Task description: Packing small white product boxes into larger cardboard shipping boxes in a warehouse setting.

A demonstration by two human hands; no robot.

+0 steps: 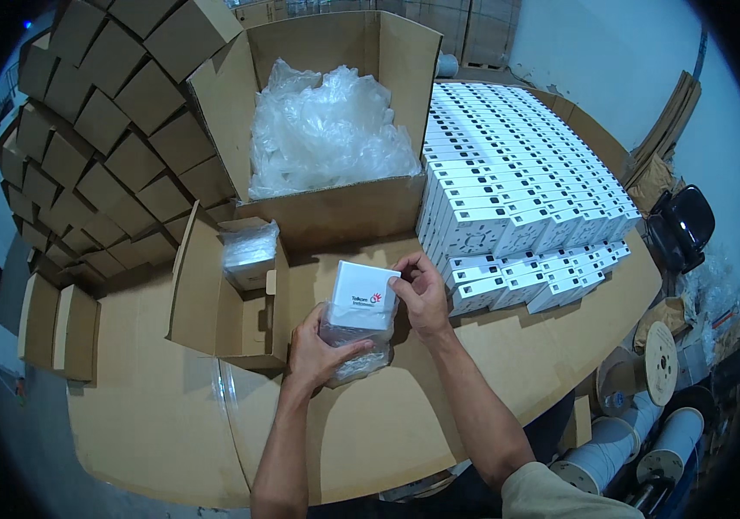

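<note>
Near the middle of the table, a square white box with a small red and black print on its lid is partly inside a clear plastic bag. My left hand is closed around the box's lower left side, over the plastic, with its thumb across the front. Against the upper right corner my right hand pinches the box with thumb and fingers. The bag's crumpled part bunches below the box. Just left stands an open brown carton, with plastic-wrapped items in its far part.
A large open carton full of clear plastic bags stands behind. Rows of stacked white boxes fill the right side of the table. Brown cartons pile high at left. Cable spools lie beyond the table's right edge.
</note>
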